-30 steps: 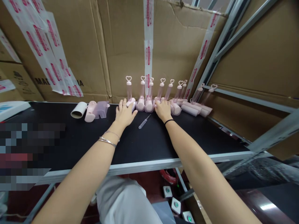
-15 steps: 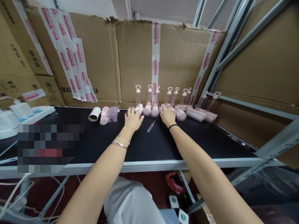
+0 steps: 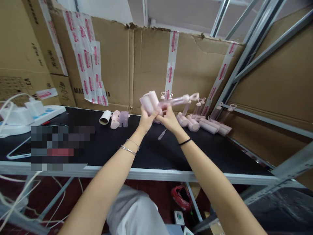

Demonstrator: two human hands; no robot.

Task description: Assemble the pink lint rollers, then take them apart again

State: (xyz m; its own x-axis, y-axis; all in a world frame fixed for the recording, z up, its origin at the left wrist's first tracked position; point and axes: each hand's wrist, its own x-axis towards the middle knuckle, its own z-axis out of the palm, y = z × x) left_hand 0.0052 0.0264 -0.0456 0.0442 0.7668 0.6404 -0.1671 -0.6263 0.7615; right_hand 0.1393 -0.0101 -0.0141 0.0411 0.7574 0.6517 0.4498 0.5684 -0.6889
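Observation:
Lifted above the table, a pink heart-topped tube piece [image 3: 151,101] is tilted, its clear tube pointing right and ending in a heart-shaped loop. My left hand [image 3: 146,121] is closed around the rounded pink body. My right hand [image 3: 168,120] grips it where the tube meets the body; some of its fingers are hidden behind. Under the hands, a small screwdriver with a clear handle [image 3: 161,134] lies on the black tabletop [image 3: 156,156]. Similar pink pieces [image 3: 193,125] with upright tubes line the back to the right, partly covered by my hands.
Left of my hands are a white hollow roll [image 3: 105,117], a pink part [image 3: 114,119] and a translucent purple part [image 3: 124,118]. A white power strip [image 3: 46,118] with plugs sits at far left. Cardboard [image 3: 146,68] walls the back; a metal frame [image 3: 269,45] stands right.
Both hands rested on pieces in the row; now they are together, holding one piece raised and tipped with its tube to the right. The view has swung left and up.

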